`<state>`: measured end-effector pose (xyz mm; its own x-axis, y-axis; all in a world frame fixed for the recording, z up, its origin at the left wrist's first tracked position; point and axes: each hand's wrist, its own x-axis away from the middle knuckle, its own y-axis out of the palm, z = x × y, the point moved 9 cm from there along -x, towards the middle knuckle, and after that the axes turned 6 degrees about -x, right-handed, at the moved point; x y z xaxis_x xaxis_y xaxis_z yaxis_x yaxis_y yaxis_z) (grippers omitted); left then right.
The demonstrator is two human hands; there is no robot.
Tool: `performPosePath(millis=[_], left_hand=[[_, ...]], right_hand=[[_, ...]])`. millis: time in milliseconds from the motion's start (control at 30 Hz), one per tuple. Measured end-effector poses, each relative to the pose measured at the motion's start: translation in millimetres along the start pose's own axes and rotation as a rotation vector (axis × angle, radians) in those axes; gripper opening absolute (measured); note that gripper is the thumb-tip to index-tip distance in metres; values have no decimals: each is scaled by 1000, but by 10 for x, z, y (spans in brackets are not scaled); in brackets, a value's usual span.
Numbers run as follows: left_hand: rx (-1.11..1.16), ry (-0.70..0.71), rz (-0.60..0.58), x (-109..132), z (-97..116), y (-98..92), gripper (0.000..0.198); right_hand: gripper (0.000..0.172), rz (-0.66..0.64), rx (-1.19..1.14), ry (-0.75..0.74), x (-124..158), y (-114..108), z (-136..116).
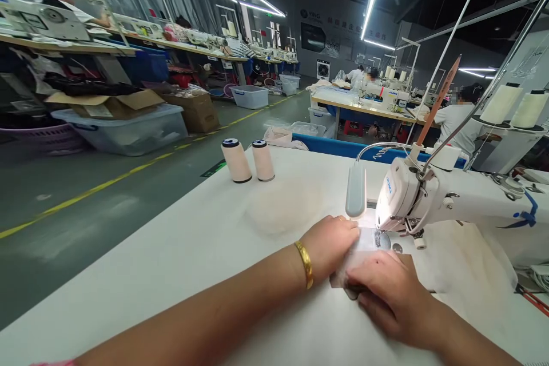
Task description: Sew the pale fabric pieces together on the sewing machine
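A white sewing machine (pixel 392 191) stands at the right of the table, its lamp lighting the metal needle plate (pixel 366 239). My left hand (pixel 329 245), with a gold bracelet (pixel 305 263) at its wrist, rests just left of the plate. Its fingers are bent and pressed together, and whatever lies under them is hidden. Just in front of the needle area, my right hand (pixel 388 291) has its fingers curled down at a dark gap by the plate's near edge. What those fingers grip cannot be made out.
Two pale thread cones (pixel 237 161) stand at the table's back left. A grey lamp (pixel 355 190) hangs left of the machine head. Pale cloth (pixel 467 263) lies under the machine arm. Red-handled scissors (pixel 534 299) lie far right. Co-workers sit at other machines beyond.
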<state>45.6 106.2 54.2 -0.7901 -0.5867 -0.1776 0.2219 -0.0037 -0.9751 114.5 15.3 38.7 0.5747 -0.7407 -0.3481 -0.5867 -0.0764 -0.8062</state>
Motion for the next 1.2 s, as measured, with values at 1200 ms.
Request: performPosePath(millis=[1200], left_hand=[[1280,-429,-293,152,95,519,25]], right_hand=[[25,191,-166,444,161,-119,401]])
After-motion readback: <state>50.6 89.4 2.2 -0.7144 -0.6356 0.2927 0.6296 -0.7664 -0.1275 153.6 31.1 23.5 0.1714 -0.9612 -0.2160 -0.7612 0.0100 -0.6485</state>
